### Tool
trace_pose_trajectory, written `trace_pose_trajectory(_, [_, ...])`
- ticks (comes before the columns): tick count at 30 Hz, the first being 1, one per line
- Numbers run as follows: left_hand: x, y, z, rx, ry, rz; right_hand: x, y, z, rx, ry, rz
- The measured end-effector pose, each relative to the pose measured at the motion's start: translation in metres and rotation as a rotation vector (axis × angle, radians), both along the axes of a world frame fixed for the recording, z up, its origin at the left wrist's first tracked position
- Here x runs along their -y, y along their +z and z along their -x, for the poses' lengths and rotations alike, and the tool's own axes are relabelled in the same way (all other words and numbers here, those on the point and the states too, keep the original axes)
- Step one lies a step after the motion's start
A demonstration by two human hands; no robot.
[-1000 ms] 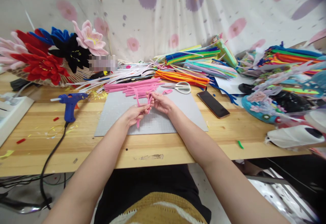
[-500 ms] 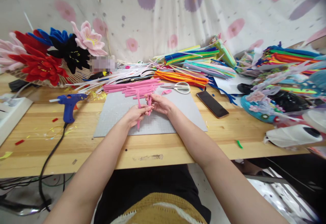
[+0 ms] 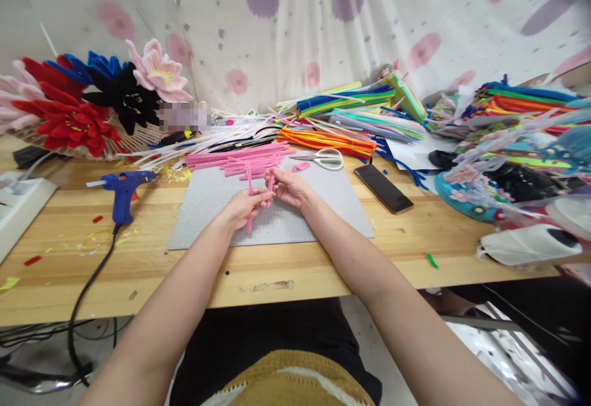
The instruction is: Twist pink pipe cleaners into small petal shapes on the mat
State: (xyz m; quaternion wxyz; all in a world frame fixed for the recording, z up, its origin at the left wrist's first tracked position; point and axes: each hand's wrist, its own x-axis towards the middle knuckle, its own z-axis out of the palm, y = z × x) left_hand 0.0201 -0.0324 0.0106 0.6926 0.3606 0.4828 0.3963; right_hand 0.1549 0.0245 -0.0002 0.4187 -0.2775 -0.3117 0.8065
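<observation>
Over the grey mat (image 3: pixel 203 221), my left hand (image 3: pixel 244 206) is closed on pink pipe cleaners (image 3: pixel 250 178), which stick out above and below its fingers. My right hand (image 3: pixel 290 188) pinches another pink piece (image 3: pixel 271 186) at its upper part, and my left fingertips touch its lower part. The fingertips of both hands nearly meet. Just behind them, a pile of pink pipe cleaners (image 3: pixel 231 158) lies across the mat's back edge. Scissors (image 3: pixel 325 159) and a small pink loop (image 3: pixel 301 166) rest to its right.
A blue glue gun (image 3: pixel 124 195) with a black cord lies at left, near fabric flowers (image 3: pixel 76 123) and a white power strip (image 3: pixel 23 209). A phone (image 3: pixel 384 189) lies right of the mat. Orange pipe cleaners (image 3: pixel 327 143) and other bundles line the back; a white spool (image 3: pixel 526 246) is at right.
The pink piece between my hands looks narrower and slightly turned, with my fingers shifted a little around it. The whole view has moved slightly.
</observation>
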Motion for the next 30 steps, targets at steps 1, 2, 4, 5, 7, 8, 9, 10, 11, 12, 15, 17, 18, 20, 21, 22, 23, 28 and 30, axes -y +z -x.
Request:
trace_pose_trajectory(1, [0.0001, -0.0002, -0.0006, -0.009, -0.001, -0.003, 0.0002, 0.0002, 0.0002, -0.004, -0.009, 0.004])
trace_pose_trajectory(2, [0.0003, -0.0002, -0.0011, -0.016, 0.001, -0.007, 0.0004, 0.0001, 0.0004, -0.010, -0.017, 0.008])
trace_pose_trajectory(4, [0.0008, -0.0003, -0.0020, -0.022, 0.004, -0.020, 0.0006, -0.0002, 0.0008, -0.027, -0.025, 0.013])
trace_pose_trajectory(5, [0.0010, -0.0003, -0.0024, -0.025, 0.002, -0.028, 0.0008, -0.0005, 0.0009, -0.037, -0.025, 0.014])
trace_pose_trajectory(7, [0.0013, -0.0007, -0.0028, -0.030, -0.007, -0.044, 0.0010, -0.0009, 0.0010, -0.050, -0.019, 0.019])
trace_pose_trajectory(8, [0.0014, -0.0011, -0.0030, -0.032, -0.011, -0.051, 0.0012, -0.0010, 0.0009, -0.054, -0.019, 0.022])
trace_pose_trajectory(9, [0.0013, -0.0017, -0.0031, -0.035, -0.014, -0.058, 0.0013, -0.0010, 0.0008, -0.054, -0.020, 0.023])
trace_pose_trajectory(10, [0.0011, -0.0024, -0.0031, -0.038, -0.016, -0.063, 0.0014, -0.0010, 0.0007, -0.052, -0.022, 0.020])
trace_pose_trajectory(11, [0.0008, -0.0032, -0.0031, -0.040, -0.016, -0.068, 0.0015, -0.0010, 0.0006, -0.048, -0.026, 0.011])
trace_pose_trajectory(12, [0.0005, -0.0040, -0.0030, -0.042, -0.015, -0.074, 0.0014, -0.0008, 0.0006, -0.043, -0.033, -0.002])
trace_pose_trajectory(15, [-0.0010, -0.0060, -0.0029, -0.050, -0.007, -0.097, 0.0007, -0.0002, 0.0014, -0.032, -0.075, -0.039])
trace_pose_trajectory(17, [-0.0023, -0.0066, -0.0033, -0.055, -0.005, -0.111, -0.0002, 0.0004, 0.0023, -0.021, -0.121, -0.064])
trace_pose_trajectory(18, [-0.0031, -0.0068, -0.0037, -0.055, -0.005, -0.118, -0.0007, 0.0008, 0.0028, -0.010, -0.144, -0.077])
trace_pose_trajectory(20, [-0.0044, -0.0069, -0.0051, -0.056, -0.010, -0.133, -0.0016, 0.0013, 0.0034, 0.024, -0.188, -0.103])
trace_pose_trajectory(21, [-0.0049, -0.0069, -0.0059, -0.058, -0.015, -0.140, -0.0020, 0.0015, 0.0037, 0.048, -0.207, -0.112])
trace_pose_trajectory(22, [-0.0054, -0.0069, -0.0066, -0.061, -0.018, -0.145, -0.0023, 0.0017, 0.0038, 0.072, -0.224, -0.116])
trace_pose_trajectory(23, [-0.0056, -0.0069, -0.0074, -0.066, -0.020, -0.149, -0.0025, 0.0017, 0.0040, 0.095, -0.238, -0.117])
trace_pose_trajectory(28, [-0.0034, -0.0071, -0.0074, -0.124, 0.070, -0.150, -0.0024, 0.0016, 0.0042, 0.154, -0.232, -0.140])
trace_pose_trajectory(30, [-0.0010, -0.0070, -0.0053, -0.164, 0.114, -0.162, -0.0017, 0.0011, 0.0035, 0.188, -0.171, -0.188])
